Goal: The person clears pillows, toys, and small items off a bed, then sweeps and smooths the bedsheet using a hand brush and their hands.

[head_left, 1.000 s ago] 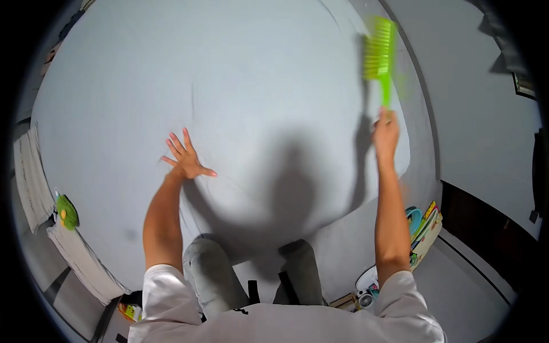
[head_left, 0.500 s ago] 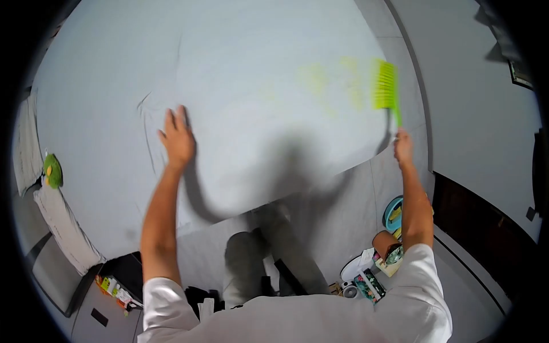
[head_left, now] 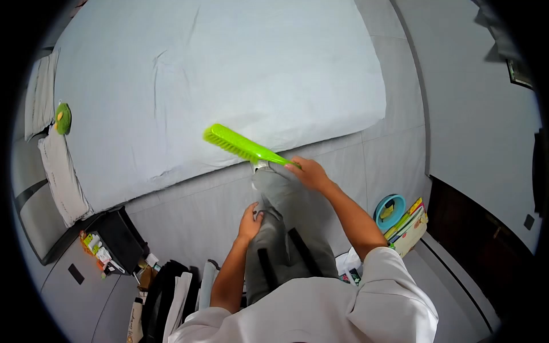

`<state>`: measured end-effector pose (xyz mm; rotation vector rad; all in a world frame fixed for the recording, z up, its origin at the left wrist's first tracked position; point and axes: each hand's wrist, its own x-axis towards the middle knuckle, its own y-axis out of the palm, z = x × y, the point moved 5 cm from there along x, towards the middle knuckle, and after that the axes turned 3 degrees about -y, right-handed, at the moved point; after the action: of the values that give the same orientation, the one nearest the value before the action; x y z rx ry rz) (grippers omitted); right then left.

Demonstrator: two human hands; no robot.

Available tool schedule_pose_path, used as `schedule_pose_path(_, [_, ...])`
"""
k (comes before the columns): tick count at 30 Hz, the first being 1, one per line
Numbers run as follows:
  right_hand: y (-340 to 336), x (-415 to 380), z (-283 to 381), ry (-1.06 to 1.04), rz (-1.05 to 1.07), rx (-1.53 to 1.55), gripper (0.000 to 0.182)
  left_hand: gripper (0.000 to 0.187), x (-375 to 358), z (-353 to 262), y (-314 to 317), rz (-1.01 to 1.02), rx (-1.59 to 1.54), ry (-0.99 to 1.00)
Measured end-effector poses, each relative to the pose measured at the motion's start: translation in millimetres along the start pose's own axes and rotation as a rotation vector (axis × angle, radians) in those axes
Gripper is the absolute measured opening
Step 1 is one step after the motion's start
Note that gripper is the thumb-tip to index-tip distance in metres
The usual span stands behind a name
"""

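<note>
My right hand point(head_left: 309, 171) grips the handle of a bright green brush point(head_left: 240, 146), which points left over the near edge of the bed. The bed's pale grey sheet point(head_left: 229, 63) fills the upper half of the view, with a few creases at its left. Low against my grey trouser leg point(head_left: 280, 223) rests my left hand point(head_left: 250, 222), its fingers curled on the fabric and holding nothing else.
Pillows point(head_left: 57, 166) and a small green toy point(head_left: 62, 117) lie at the bed's left end. A dark bedside box point(head_left: 117, 240) with small items stands lower left. Books and a teal bowl point(head_left: 392, 208) sit on the floor at right, by a dark wall panel point(head_left: 486, 240).
I have stepped back from the bed. The brush swung from the far right of the sheet down to the bed's near edge. My left hand left the sheet and dropped to my leg.
</note>
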<state>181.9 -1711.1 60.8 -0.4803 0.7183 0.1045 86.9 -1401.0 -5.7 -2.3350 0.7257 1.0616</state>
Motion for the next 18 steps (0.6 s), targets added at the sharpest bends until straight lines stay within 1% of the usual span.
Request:
schedule_pose_path(1, [-3.7,-3.8,-17.8,0.052,-0.036,0.064,0.041,0.047,-13.0,2.7,2.3,0.017,-0.026,-0.043])
schedule_pose_path(2, [-8.9,-7.9,-44.0,0.106,-0.072,0.129,0.042,0.046,-21.2,23.3,8.2,0.002,-0.105,-0.075])
schedule_pose_path(3, [-20.5,0.6,-115.5,-0.185,-0.401,0.048,0.042,0.046,-29.9,37.4,10.3,0.003,-0.134,-0.122])
schedule_pose_path(4, [-52.7,-10.9,-164.8,0.025,-0.475,0.071,0.039,0.046,-38.2,49.0,11.8,0.005,-0.167,-0.168])
schedule_pose_path(5, [-84.4,-27.0,-230.1,0.151,-0.623,0.156,0.036,0.046,-47.8,62.6,16.5,0.002,-0.203,-0.213])
schedule_pose_path(6, [-115.0,-44.9,-292.5,0.262,-0.783,0.257,0.033,0.046,-50.1,95.7,20.2,-0.001,-0.187,-0.202])
schedule_pose_path(7, [-149.0,-71.8,-269.7,0.493,-0.798,0.446,0.034,0.046,-58.9,112.0,16.7,-0.005,-0.155,-0.251])
schedule_pose_path(9, [-201.2,-99.7,-254.1,0.62,-0.913,0.572,0.036,0.046,-67.0,122.6,19.1,-0.021,-0.105,-0.329])
schedule_pose_path(10, [-217.6,-108.5,-251.4,0.647,-0.941,0.521,0.036,0.047,-67.0,125.8,20.8,-0.034,-0.078,-0.317])
schedule_pose_path(12, [-243.5,-138.6,-245.8,0.696,-1.019,0.437,0.037,0.048,-60.2,96.8,31.8,0.005,-0.118,-0.306])
schedule_pose_path(13, [-247.4,-151.9,-240.1,0.62,-0.999,0.277,0.04,0.048,-59.4,78.3,37.0,0.025,-0.132,-0.3])
schedule_pose_path(14, [-242.5,-163.9,-239.8,0.54,-0.978,0.124,0.044,0.051,-54.8,46.2,49.4,0.077,-0.101,-0.18])
schedule_pose_path(16, [-209.8,-170.4,-235.4,0.305,-0.964,0.181,0.03,0.056,-56.3,-63.4,70.0,0.181,-0.216,-0.038])
schedule_pose_path(17, [-195.2,-187.6,-170.9,0.314,-0.828,0.448,0.024,0.058,-58.3,-118.6,80.4,0.24,-0.242,0.019])
schedule_pose_path(18, [-172.2,-187.2,-170.9,0.184,-0.805,0.486,0.021,0.06,-59.5,-169.1,89.2,0.302,-0.268,0.069])
